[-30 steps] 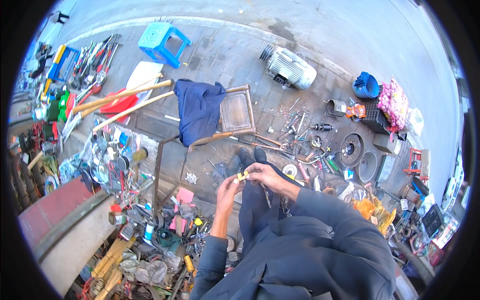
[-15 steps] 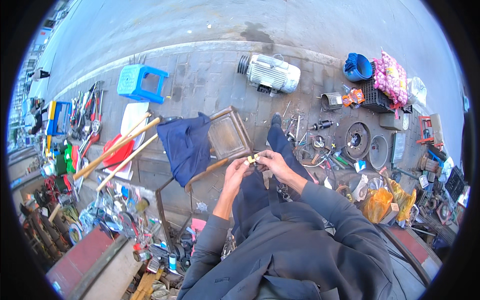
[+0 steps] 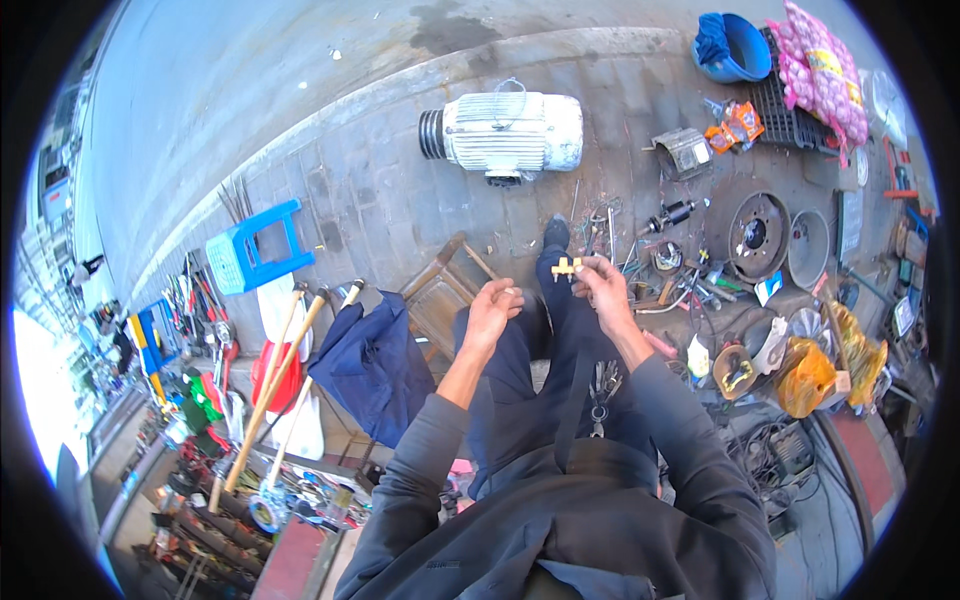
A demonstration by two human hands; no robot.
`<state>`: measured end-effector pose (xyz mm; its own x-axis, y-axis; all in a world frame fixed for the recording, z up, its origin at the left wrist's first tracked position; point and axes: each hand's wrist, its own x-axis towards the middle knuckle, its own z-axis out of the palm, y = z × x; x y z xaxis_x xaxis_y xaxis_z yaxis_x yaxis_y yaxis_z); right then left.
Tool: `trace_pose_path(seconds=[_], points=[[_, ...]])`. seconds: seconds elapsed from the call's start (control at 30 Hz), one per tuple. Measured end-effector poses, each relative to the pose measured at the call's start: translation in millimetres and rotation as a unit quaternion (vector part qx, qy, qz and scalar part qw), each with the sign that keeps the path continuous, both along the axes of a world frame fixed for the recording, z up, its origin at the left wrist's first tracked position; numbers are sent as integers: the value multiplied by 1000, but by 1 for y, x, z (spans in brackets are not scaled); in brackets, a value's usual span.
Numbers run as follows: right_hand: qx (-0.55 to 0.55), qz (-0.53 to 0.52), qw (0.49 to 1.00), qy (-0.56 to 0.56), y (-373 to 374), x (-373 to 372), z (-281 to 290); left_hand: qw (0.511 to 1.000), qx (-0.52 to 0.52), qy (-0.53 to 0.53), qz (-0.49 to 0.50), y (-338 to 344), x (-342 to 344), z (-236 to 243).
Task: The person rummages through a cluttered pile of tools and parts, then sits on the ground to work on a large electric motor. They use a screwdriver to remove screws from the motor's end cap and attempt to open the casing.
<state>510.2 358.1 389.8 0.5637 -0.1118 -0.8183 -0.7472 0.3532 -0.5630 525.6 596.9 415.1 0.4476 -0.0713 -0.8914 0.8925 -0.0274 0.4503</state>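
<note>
Above my lap, my right hand (image 3: 603, 290) pinches a small yellow, brass-coloured fitting (image 3: 566, 268) with short stubs sticking out of it. My left hand (image 3: 491, 313) is a little way off to the left, apart from the fitting. Its fingers are curled together, with a tiny pale bit at the fingertips that is too small to name. Beyond my left hand stands a wooden chair (image 3: 436, 307). A dark blue cloth (image 3: 375, 360) hangs beside that chair.
A large grey electric motor (image 3: 515, 130) lies ahead on the paving. A blue stool (image 3: 255, 248) and long wooden handles (image 3: 275, 385) are on the left. To the right are a rusty wheel rim (image 3: 757, 235), scattered tools, a blue bucket (image 3: 735, 50) and an orange plastic bag (image 3: 803, 377).
My hands have come apart. The yellow fitting has gone with my right hand to the right and away from me. The view has shifted, so the motor sits further left.
</note>
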Motion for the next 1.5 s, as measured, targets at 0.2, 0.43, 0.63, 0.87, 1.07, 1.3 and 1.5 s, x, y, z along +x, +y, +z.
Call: trace_pose_path(seconds=[0.2,0.43,0.63,0.87,1.07,1.3,1.5], points=[[33,-141,989,-20,5,48,-36,996,34,10,-87,2,57,-24],[52,-229,967,-98,20,126,-103,980,60,46,-185,32,118,-105],[-29,-240,968,-67,45,118,-237,979,15,84,-183,58,161,-296],[-4,-253,967,37,113,81,-376,991,19,116,-71,78,152,-429],[-30,-197,980,22,158,64,-429,991,-87,81,-60,82,125,-486],[-15,-181,982,-48,188,57,-432,985,-168,4,-33,102,122,-497],[-77,-162,983,-39,195,57,-444,984,-175,29,-36,105,121,-491]])
